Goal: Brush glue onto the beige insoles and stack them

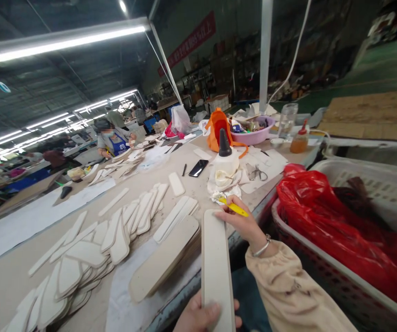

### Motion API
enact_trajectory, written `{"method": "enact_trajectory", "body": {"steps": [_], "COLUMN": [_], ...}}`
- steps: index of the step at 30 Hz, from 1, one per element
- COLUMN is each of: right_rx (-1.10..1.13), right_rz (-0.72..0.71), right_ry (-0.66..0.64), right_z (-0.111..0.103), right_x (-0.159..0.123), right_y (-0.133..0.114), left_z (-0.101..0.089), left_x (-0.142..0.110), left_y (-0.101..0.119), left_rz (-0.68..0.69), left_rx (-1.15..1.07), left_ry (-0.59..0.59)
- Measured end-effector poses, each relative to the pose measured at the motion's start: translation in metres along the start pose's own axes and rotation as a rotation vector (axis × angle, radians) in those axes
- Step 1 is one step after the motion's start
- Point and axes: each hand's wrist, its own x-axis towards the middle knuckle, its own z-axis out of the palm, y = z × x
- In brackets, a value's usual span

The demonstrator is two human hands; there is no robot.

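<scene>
Long pale strip point(216, 267) held lengthwise at the table edge point(181, 295)
Its long axis runs away from the wearer; left fingers point(213, 310) clamp the near end, right hand point(242, 221) pinches a yellow-handled tool point(235, 207).

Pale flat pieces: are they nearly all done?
Maybe done: the neat stack beside the hands, but I can't tell for sure. In hand: one long piece, its near end in the left hand, its far end at the right hand, which also holds a yellow tool. Maybe left: the big spread-out pile, so perhaps lots.
</scene>
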Motion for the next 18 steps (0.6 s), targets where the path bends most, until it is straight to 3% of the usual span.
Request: {"method": "enact_trajectory", "body": {"steps": [7, 14, 18], "right_rx": [0.004, 0.062, 0.043], "right_rz": [-0.023, -0.095, -0.096], "right_ry": [0.002, 0.033, 0.030], "right_z": [-0.002, -0.003, -0.001], "right_x": [-0.001, 0.001, 0.001], "right_y": [0.001, 0.007, 0.007], "left_z": [0.010, 0.011, 0.010], "left_x": [-0.009, -0.016, -0.016], "left_y": [-0.002, 0.006, 0.003], "left_rz": [0.036, -0.132, -0.074], "left_rx": [0.002, -0.188, -0.134], "left_ry": [0.079, -0.060, 0.020]}}
